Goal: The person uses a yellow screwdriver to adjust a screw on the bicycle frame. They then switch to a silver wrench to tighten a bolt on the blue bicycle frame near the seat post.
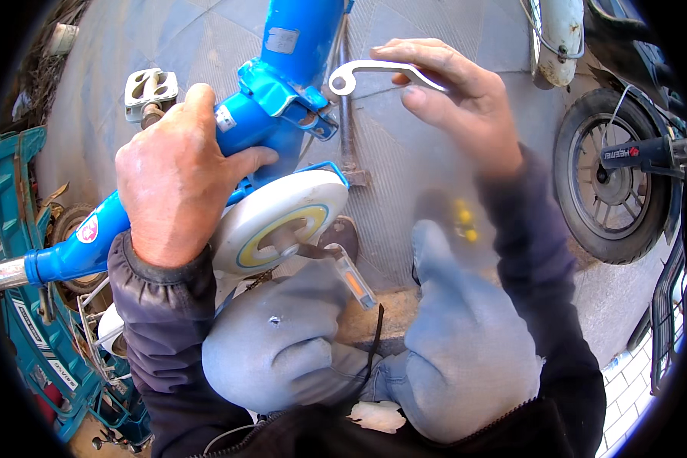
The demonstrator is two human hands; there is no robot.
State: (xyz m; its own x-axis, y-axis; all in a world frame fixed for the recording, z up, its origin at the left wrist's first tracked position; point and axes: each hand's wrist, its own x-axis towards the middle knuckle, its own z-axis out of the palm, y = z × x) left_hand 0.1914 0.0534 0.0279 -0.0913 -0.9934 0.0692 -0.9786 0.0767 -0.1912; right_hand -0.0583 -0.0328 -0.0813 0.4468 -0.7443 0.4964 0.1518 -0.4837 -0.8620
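Observation:
My left hand (175,179) is wrapped round the blue bicycle frame (237,126), thumb lying along the tube, just left of its hinge clamp (278,95). A white curved metal lever (382,66) with a round eye at one end is pinched between the thumb and fingers of my right hand (466,103). The lever is held in the air to the right of the clamp, apart from the frame. Below the tube sits the crank's white disc guard (240,244), with a pedal (355,281) bearing an orange reflector. The other pedal (149,91) shows beyond my left hand.
A black-tyred wheel (576,217) of another vehicle stands at right, near a white mudguard (561,38). Teal metal bodywork (34,336) fills the left side. A rusty metal bar (347,122) lies beyond the frame. My knees are close below the bicycle.

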